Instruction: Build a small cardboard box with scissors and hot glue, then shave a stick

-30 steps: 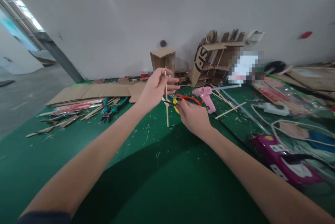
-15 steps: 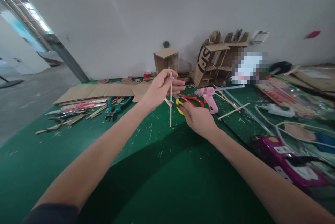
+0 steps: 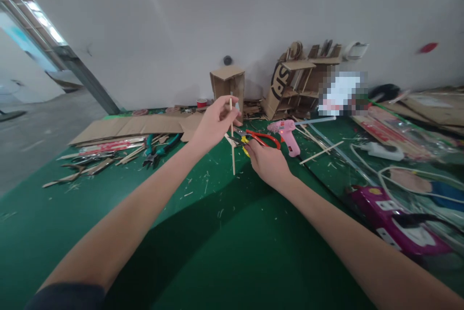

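Observation:
My left hand (image 3: 214, 124) pinches a thin wooden stick (image 3: 232, 148) near its top and holds it upright over the green table (image 3: 203, 242). My right hand (image 3: 267, 162) is closed on the yellow handle of a pair of cutters (image 3: 253, 140) with one red and one yellow grip. The cutters' jaws sit right at the stick, just below my left hand. A pink glue gun (image 3: 287, 132) lies just beyond my right hand, with a clear glue stick pointing right.
Flat cardboard (image 3: 126, 126), teal pliers (image 3: 157, 148) and wooden strips lie at the left. A cardboard box (image 3: 227, 82) and a cardboard rack (image 3: 297, 82) stand against the white wall. A purple power strip (image 3: 391, 223), white cables and packaging crowd the right side. Wood chips litter the table.
Both hands have stayed almost in place. The cutters' jaws have come closer to the stick, and the view has shifted slightly.

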### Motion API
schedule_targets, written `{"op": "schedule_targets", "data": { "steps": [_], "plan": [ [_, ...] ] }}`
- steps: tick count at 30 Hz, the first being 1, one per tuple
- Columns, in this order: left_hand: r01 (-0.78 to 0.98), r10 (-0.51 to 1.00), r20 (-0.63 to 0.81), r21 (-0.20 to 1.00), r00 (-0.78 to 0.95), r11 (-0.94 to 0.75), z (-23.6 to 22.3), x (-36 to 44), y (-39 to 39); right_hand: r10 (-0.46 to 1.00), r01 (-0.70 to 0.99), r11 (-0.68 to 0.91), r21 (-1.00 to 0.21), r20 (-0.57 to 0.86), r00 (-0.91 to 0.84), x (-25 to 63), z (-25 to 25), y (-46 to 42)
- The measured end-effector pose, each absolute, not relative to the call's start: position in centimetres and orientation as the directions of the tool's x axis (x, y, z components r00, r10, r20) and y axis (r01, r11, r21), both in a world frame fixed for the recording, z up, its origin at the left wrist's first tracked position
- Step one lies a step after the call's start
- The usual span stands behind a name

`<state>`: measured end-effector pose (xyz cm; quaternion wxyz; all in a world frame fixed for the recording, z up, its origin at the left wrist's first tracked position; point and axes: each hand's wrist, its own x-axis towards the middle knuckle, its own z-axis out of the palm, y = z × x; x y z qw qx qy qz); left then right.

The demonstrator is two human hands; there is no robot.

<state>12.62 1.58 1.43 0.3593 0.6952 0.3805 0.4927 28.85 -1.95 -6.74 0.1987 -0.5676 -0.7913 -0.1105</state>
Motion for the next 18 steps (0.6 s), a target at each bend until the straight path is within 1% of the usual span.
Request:
{"op": "schedule_targets", "data": {
  "steps": [2,4,8,11,13,16,18],
  "plan": [
    [0.204,0.88,0.414,0.864,0.235,-0.461,1.4,12.6,1.5,0.863,0.935,0.344,-0.082,0.421,-0.281,29.0,-6.9,-2.0],
    [0.18,0.887,0.39,0.881,0.248,-0.438,1.5,12.5,1.4,0.862,0.924,0.372,-0.085,0.401,-0.31,29.2,-7.0,-2.2],
    [0.135,0.895,0.354,0.907,0.27,-0.399,1.5,12.5,1.4,0.844,0.905,0.426,-0.027,0.372,-0.386,29.6,-7.1,-2.6],
    [0.126,0.893,0.354,0.908,0.279,-0.399,1.4,12.5,1.4,0.852,0.912,0.411,0.0,0.357,-0.384,29.6,-7.1,-2.8],
    [0.114,0.898,0.346,0.915,0.271,-0.386,1.4,12.5,1.5,0.849,0.905,0.424,0.046,0.327,-0.415,29.6,-7.2,-3.0],
    [0.119,0.907,0.327,0.922,0.265,-0.367,1.5,12.4,1.4,0.839,0.885,0.453,0.107,0.286,-0.464,29.6,-7.2,-3.1],
    [0.131,0.907,0.322,0.921,0.271,-0.366,1.6,12.3,1.2,0.839,0.884,0.452,0.119,0.282,-0.466,29.6,-7.2,-3.2]
  ]
}}
